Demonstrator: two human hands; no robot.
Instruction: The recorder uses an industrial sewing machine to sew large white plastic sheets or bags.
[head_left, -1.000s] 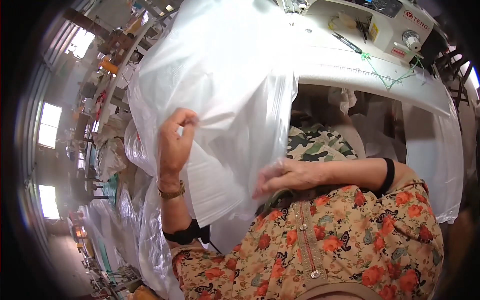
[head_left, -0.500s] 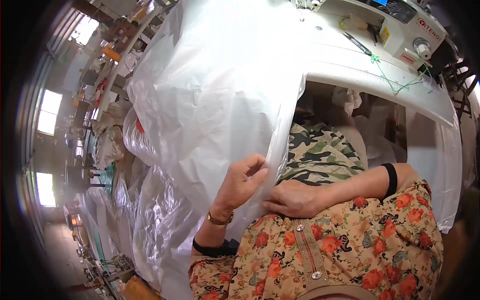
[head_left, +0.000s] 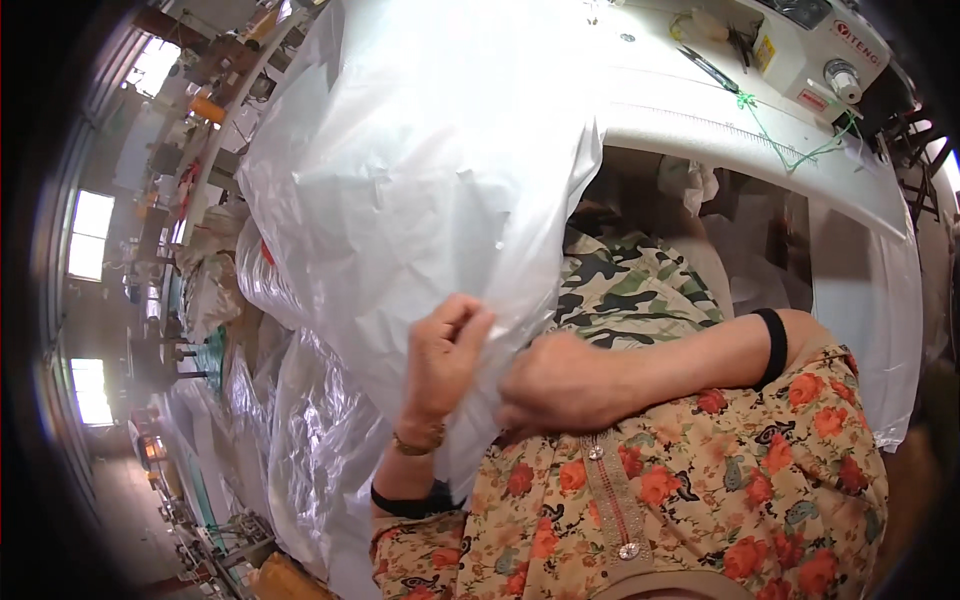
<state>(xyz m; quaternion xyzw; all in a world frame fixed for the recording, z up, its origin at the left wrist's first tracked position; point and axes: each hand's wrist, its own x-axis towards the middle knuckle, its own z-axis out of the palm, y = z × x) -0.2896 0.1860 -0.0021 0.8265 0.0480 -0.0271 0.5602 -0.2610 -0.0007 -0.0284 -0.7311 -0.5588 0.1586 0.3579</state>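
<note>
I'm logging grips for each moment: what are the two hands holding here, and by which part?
Both hold the white plastic sheet at its lower edge: the left hand pinches it from the front, and the right hand grips it just beside.

A white work table (head_left: 700,115) curves across the top from twelve to three o'clock, carrying a white sewing machine (head_left: 815,50) at one o'clock, dark scissors (head_left: 712,68) and a loose green thread (head_left: 790,150). At nine o'clock two bright windows (head_left: 88,235) let daylight into a dim hall, with a third window (head_left: 152,65) at eleven o'clock, and rows of cluttered workbenches (head_left: 200,200) stretch away between them. Shiny clear plastic bundles (head_left: 320,440) are heaped along the aisle at seven to eight o'clock, above a brownish floor (head_left: 125,510).
</note>
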